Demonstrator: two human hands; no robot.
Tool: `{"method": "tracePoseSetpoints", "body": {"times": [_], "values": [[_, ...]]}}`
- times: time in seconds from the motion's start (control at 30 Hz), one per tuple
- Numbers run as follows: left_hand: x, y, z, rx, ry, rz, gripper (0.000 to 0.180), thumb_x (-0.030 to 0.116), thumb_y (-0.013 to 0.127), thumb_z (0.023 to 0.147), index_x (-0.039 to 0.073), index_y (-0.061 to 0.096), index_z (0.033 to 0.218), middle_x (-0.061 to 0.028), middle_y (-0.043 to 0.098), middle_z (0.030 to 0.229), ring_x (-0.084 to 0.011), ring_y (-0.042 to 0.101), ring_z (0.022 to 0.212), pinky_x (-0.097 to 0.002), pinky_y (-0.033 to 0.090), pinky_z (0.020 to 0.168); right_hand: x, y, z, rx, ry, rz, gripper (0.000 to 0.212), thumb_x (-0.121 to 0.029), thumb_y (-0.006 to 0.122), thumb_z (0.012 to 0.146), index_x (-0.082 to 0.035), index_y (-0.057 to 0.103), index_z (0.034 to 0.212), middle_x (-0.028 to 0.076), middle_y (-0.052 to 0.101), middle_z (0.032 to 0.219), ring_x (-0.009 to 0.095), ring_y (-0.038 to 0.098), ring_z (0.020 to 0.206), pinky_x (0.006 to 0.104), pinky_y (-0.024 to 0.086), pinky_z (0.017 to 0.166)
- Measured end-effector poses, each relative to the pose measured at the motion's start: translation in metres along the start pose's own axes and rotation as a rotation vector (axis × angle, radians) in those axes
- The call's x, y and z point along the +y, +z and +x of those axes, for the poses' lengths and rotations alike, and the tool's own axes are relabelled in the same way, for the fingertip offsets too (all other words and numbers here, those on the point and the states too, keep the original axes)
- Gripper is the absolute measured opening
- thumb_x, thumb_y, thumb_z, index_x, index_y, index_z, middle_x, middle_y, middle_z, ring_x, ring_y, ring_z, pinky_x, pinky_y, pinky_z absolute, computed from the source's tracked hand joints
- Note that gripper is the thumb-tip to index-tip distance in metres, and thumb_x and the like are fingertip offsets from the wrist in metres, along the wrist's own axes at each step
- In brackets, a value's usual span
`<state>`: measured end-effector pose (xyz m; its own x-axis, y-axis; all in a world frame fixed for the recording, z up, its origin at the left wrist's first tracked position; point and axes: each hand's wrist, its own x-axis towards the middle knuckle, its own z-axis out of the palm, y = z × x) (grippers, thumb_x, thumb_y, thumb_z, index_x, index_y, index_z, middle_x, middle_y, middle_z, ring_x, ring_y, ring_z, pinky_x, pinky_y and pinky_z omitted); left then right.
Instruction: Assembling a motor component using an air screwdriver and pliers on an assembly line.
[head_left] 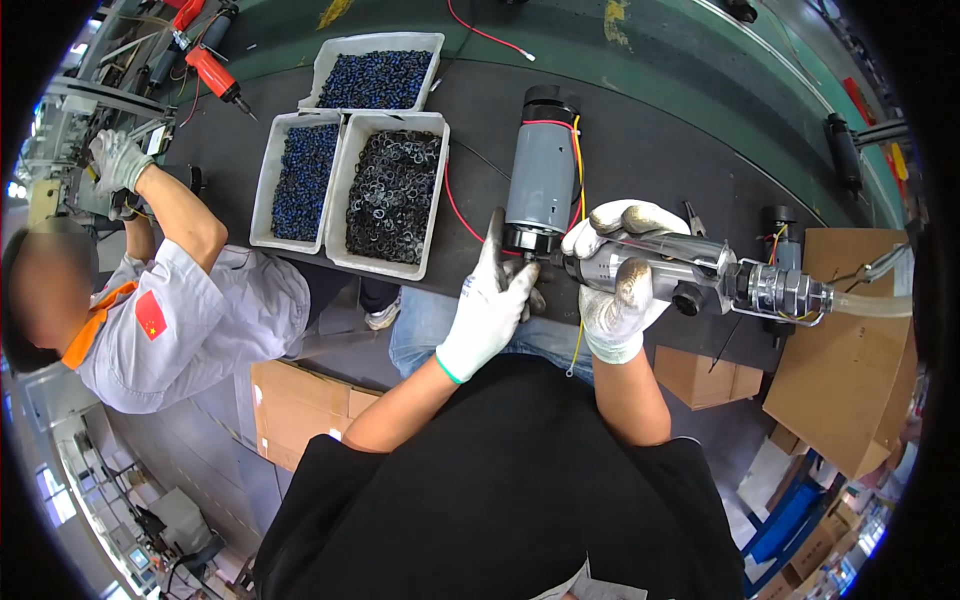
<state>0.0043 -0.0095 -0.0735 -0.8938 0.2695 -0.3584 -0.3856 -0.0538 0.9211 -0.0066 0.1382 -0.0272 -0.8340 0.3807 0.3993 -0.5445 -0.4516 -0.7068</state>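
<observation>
A grey cylindrical electric motor (541,175) with black end caps lies on the dark bench, its near end toward me. Red and yellow wires run along it. My left hand (490,310), in a white glove with dark fingertips, is closed around the near end, at the shaft; part of its grip is hidden. In my right hand (625,285), gloved too, is a silver air tool (670,265) held sideways, its nose pointing at the motor's near end. A clear air hose (870,305) runs from its metal coupling to the right. Whether nose and shaft touch, I cannot tell.
Left of the motor stand white bins: one of dark metal rings (392,195), two of small blue-black parts (375,80). A red screwdriver (213,75) hangs at far left, near a co-worker's gloved hand (120,160). Cardboard boxes (835,350) and another motor (782,240) are at right.
</observation>
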Motion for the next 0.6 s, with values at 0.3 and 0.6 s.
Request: {"method": "tracePoseSetpoints", "body": {"times": [0.3,0.6], "values": [[0.008,0.002,-0.003,0.009,0.025,0.139,0.089,0.01,0.06,0.106,0.013,0.001,0.174,-0.0043,0.065,0.081,-0.0091,0.059,0.064,-0.0278,0.049,0.058,-0.001,0.004,-0.007,-0.08,0.065,-0.101,0.054,-0.032,0.082,0.096,-0.003,0.053,0.131,0.02,0.064,0.118,0.024,0.068,0.089,0.0428,0.06,0.077],[-0.002,0.0,0.0,0.016,0.14,0.247,0.09,0.012,0.063,0.105,0.008,0.004,0.173,-0.0092,0.07,0.086,-0.0142,0.062,0.067,-0.0331,0.053,0.065,0.003,-0.003,-0.001,-0.075,0.133,-0.216,0.048,-0.025,0.08,0.097,-0.003,0.053,0.129,0.018,0.065,0.113,0.023,0.067,0.089,0.0412,0.059,0.079]]}}
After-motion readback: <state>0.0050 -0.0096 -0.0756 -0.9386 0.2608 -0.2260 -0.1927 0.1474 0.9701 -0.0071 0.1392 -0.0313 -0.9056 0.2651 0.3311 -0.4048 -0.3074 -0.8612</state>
